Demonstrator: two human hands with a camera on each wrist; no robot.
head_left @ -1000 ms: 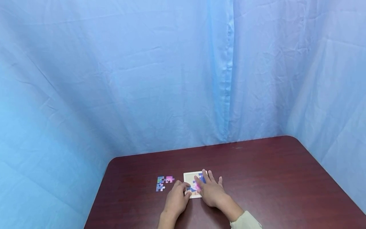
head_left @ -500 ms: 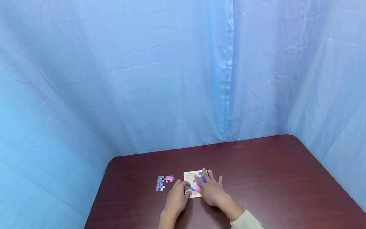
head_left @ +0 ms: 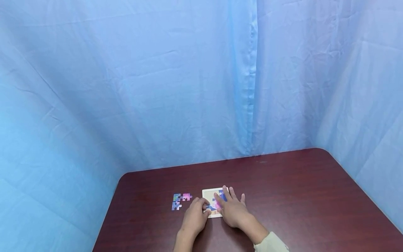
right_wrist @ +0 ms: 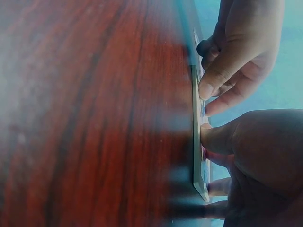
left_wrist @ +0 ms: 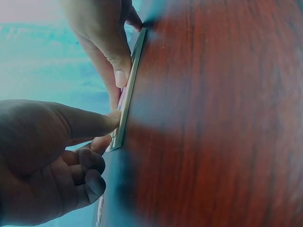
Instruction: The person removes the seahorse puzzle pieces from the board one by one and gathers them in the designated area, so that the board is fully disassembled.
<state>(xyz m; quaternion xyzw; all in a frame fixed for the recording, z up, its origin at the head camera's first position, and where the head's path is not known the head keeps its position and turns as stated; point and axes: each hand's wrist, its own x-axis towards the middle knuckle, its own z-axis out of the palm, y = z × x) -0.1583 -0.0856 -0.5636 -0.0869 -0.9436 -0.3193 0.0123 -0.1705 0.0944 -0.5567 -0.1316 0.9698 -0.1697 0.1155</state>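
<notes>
A small square puzzle tray with a white rim lies on the table, with colourful jigsaw pieces in its lower and right parts. Bare beige board shows at its upper left. My left hand is at the tray's lower left corner, thumb and index finger pinching a blue puzzle piece there, its other fingers curled. My right hand rests over the tray's right side, fingers spread, covering part of the picture. In the right wrist view the right thumb touches the tray's near edge.
Several loose jigsaw pieces lie left of the tray, one of them pink. The dark red-brown table has rounded far corners. Blue curtains hang behind it and at both sides.
</notes>
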